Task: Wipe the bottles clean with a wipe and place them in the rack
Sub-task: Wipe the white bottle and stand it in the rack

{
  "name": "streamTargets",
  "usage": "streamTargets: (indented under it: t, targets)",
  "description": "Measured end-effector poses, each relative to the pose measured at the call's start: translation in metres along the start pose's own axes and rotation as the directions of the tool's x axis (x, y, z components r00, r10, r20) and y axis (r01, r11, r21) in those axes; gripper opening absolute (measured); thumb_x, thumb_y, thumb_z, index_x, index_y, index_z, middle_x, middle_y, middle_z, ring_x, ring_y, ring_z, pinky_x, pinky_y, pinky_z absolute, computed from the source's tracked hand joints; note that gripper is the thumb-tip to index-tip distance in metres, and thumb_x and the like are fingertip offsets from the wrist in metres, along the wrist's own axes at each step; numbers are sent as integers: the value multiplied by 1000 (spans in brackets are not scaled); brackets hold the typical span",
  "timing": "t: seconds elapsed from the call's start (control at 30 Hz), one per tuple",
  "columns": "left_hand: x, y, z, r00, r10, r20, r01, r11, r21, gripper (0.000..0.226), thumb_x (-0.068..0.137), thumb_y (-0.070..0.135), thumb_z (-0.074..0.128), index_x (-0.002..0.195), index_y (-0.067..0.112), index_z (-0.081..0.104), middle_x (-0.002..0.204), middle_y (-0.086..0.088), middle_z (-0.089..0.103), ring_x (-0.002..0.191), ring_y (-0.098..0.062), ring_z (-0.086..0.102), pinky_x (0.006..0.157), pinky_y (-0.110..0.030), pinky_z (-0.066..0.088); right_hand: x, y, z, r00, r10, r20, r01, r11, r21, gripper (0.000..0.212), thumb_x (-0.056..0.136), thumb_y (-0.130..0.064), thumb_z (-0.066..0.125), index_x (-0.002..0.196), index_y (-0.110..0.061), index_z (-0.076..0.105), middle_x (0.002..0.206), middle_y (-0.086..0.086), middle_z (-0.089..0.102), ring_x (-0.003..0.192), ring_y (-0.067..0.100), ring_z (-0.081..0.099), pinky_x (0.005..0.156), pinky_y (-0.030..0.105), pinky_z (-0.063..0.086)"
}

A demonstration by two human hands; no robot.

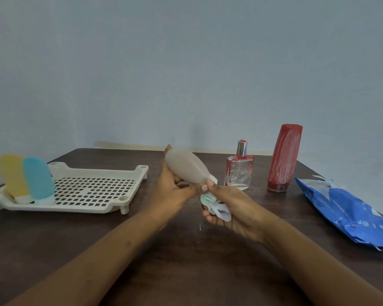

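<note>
The pale beige squeeze bottle [186,166] sits at the centre of the frame, held off the table and tilted, with its rounded base toward the upper left and its white cap end toward the lower right. Its skin looks matte, cloudy and mostly free of smears, so the wiping of this one seems well advanced, though its far side is hidden. The left hand [173,188] grips it from below, fingers curled round the body and the thumb lying along the narrow end. The right hand [230,208] clutches a crumpled, whitish wipe [217,208] just under the cap, and its forefinger touches the cap end. In the left part of the frame stands the cream perforated rack [97,171], and at its left end a yellow bottle [12,175] and a blue bottle [38,177] stand side by side, cap down: two bottles look finished. Right of centre, on the dark table [186,250], a small glass perfume bottle [239,173] with a silver collar stands upright, and beside it a tall red bottle [284,157] rests on its cap, streaked with white smears; both seem unwiped. I judge the task about half done: this bottle must go into the rack, then two more need cleaning. A blue wipe packet [345,213] lies at the right edge.
</note>
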State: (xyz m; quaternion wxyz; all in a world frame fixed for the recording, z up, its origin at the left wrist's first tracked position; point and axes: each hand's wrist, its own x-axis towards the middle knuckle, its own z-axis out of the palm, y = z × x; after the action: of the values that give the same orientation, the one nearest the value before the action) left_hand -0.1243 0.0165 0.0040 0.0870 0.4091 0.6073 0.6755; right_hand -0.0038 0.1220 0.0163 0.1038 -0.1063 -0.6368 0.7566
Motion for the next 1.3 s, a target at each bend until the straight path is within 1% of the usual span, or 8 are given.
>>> streamTargets:
  t: [0.13, 0.23, 0.43, 0.77, 0.93, 1.03, 1.2, 1.3]
  targets:
    - [3, -5, -5, 999, -29, -31, 34, 979, 200, 131, 62, 29, 90, 153, 36, -4, 121, -3, 67, 99, -9, 69, 98, -44, 51, -2, -3, -4, 999, -36, -39, 33, 996, -78, 28, 90, -34, 54, 79, -14, 71, 70, 4, 61, 62, 12, 58, 55, 21, 51]
    - [2, -5, -8, 994, -109, -11, 106, 930, 351, 138, 65, 28, 89, 149, 36, -21, 121, 2, 68, 100, -7, 66, 102, -36, 45, 0, -7, -10, 977, -121, -176, 126, 992, 19, 37, 91, -33, 50, 104, 0, 61, 79, 10, 66, 67, 15, 62, 58, 22, 54]
    - [-3, -3, -4, 970, -214, 114, 130, 855, 502, 140, 70, 27, 85, 143, 36, -34, 92, 2, 71, 86, -9, 65, 77, -18, 47, 9, -8, -20, 851, -238, -468, 323, 940, 108, 32, 98, -19, 45, 126, -5, 51, 114, 12, 60, 94, 17, 62, 79, 26, 52]
    - [-10, -7, 6, 962, -50, 268, -100, 850, 518, 131, 78, 23, 76, 136, 46, -40, 93, 12, 72, 73, -4, 65, 75, -21, 54, 2, -12, -7, 803, -472, -365, 415, 881, -226, 28, 100, -22, 39, 121, -27, 56, 132, -5, 54, 120, 9, 50, 99, 25, 41]
    - [-11, -2, 6, 958, 69, 279, -227, 776, 588, 127, 77, 14, 72, 138, 45, -35, 91, 14, 69, 67, 6, 60, 65, -9, 46, -3, -10, -8, 730, -681, -58, 406, 501, -764, 32, 99, -22, 40, 127, -20, 55, 126, -18, 52, 118, -11, 42, 100, 11, 32]
    - [-11, 2, 5, 958, 152, 242, -276, 712, 645, 125, 75, 12, 69, 141, 38, -34, 96, 6, 72, 73, -2, 62, 74, -25, 53, 3, -6, -16, 713, -693, 109, 349, 216, -912, 36, 97, -13, 36, 128, -15, 55, 132, -5, 52, 127, -1, 33, 104, 1, 15]
    - [-9, 6, 4, 961, 214, 175, -276, 692, 667, 129, 74, 14, 73, 143, 36, -34, 91, 3, 71, 80, -9, 63, 77, -30, 53, 1, -7, -20, 688, -705, 169, 362, 132, -923, 47, 91, -2, 38, 133, -20, 49, 136, 0, 50, 131, 0, 28, 105, 2, 12]
    - [-9, 6, 6, 965, 222, 142, -257, 678, 688, 130, 73, 13, 73, 143, 39, -33, 78, 5, 67, 71, -8, 61, 72, -28, 51, 2, -1, -12, 714, -664, 220, 360, 79, -930, 55, 90, 5, 40, 136, -25, 46, 138, 2, 48, 134, 6, 29, 111, 18, 21]
